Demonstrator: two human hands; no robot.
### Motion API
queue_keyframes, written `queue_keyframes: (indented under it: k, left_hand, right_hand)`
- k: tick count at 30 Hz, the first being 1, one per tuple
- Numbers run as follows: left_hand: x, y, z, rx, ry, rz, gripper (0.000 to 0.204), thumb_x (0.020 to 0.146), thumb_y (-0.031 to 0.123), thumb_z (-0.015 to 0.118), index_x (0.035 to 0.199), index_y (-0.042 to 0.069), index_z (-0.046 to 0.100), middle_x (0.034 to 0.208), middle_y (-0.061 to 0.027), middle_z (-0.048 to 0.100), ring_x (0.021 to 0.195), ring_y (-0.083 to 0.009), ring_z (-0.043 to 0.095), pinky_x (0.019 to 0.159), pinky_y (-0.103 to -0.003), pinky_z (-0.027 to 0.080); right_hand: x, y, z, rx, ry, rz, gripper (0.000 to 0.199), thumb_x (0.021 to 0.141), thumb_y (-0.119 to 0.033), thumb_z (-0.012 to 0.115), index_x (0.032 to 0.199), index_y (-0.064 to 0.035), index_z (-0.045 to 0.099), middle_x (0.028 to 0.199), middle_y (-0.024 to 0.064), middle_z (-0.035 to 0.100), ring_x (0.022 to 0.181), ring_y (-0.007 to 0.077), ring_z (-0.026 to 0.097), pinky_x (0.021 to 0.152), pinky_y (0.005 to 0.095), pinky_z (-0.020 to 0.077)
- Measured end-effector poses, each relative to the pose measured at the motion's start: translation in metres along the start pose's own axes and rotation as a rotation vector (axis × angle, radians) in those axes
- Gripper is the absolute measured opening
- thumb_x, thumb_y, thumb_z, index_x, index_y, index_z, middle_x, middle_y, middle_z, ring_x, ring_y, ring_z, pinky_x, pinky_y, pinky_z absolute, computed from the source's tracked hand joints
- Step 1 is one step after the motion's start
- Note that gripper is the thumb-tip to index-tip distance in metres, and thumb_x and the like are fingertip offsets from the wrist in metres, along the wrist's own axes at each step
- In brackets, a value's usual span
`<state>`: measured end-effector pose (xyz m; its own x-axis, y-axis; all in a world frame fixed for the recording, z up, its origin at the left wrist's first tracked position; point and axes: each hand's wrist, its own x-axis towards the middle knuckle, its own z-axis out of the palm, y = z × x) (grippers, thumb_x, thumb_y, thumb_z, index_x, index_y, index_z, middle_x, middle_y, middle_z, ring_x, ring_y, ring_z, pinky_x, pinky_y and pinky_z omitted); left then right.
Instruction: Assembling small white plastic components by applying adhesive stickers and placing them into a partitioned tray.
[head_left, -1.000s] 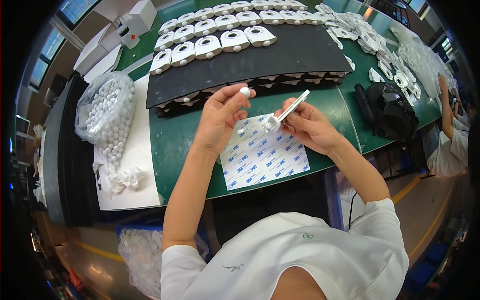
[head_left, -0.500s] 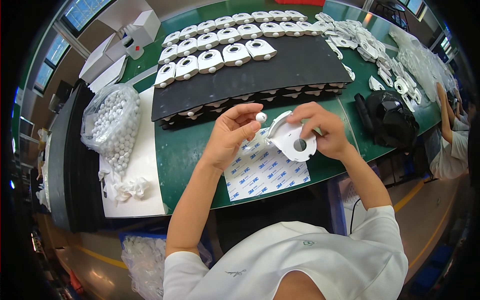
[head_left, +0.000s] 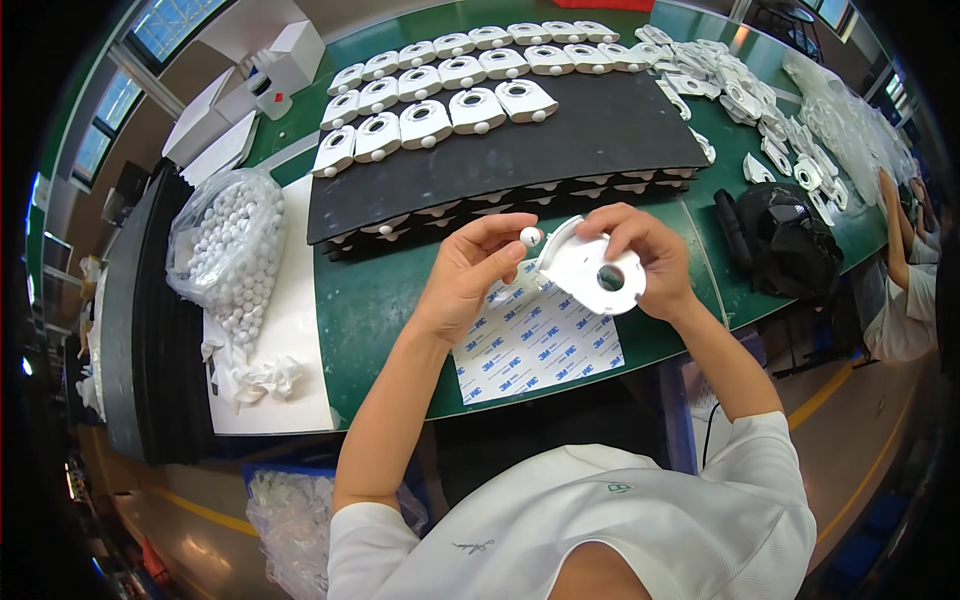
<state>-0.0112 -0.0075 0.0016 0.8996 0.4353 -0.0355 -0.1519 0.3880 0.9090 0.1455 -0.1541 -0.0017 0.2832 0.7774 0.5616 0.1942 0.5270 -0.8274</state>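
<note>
Between the thumb and fingers of my left hand (head_left: 474, 268) is a small white ball (head_left: 530, 237) with a dark mark on its face. My right hand (head_left: 643, 255) grips a white plastic housing (head_left: 588, 268) with a curved rim and a round hole. The ball is close to the left end of that rim; whether they touch I cannot tell. Beneath both hands, on the green table (head_left: 375, 345), lies a white sheet of adhesive backing (head_left: 540, 345) with blue print.
Rows of white housings (head_left: 425, 122) with balls at their front edges stand on stacked black boards (head_left: 590, 125). At left is a plastic bag of white balls (head_left: 232, 240). Loose white parts (head_left: 735, 95) and a black bag (head_left: 790, 240) lie right, near another person's arm (head_left: 893, 235).
The housing has tilted slightly in my right hand and its hole end has risen. My left hand has shifted a little to the right with the ball, whose mark now shows.
</note>
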Motion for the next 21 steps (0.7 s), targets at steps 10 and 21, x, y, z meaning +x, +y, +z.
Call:
queue_keyframes:
  k: [10, 21]
  left_hand:
    - [0.002, -0.002, -0.002, 0.034, 0.003, 0.035, 0.024, 0.079, 0.012, 0.065, 0.101, 0.003, 0.061, 0.083, -0.001, 0.06, 0.072, -0.0057, 0.049, 0.061, -0.02, 0.038]
    - [-0.002, 0.001, 0.007, 0.211, -0.005, 0.078, 0.022, 0.073, 0.009, 0.07, 0.094, 0.003, 0.064, 0.083, -0.0031, 0.061, 0.075, -0.0076, 0.053, 0.067, -0.022, 0.042]
  right_hand:
    - [-0.001, 0.009, -0.006, 0.328, 0.063, 0.293, 0.014, 0.086, -0.007, 0.055, 0.094, -0.0093, 0.044, 0.101, 0.0096, 0.057, 0.095, 0.0165, 0.056, 0.084, 0.0295, 0.0447]
    - [-0.002, 0.013, 0.0, 0.442, 0.066, 0.443, 0.009, 0.089, -0.009, 0.049, 0.096, -0.0102, 0.044, 0.099, 0.0097, 0.058, 0.088, 0.015, 0.056, 0.08, 0.0281, 0.0451]
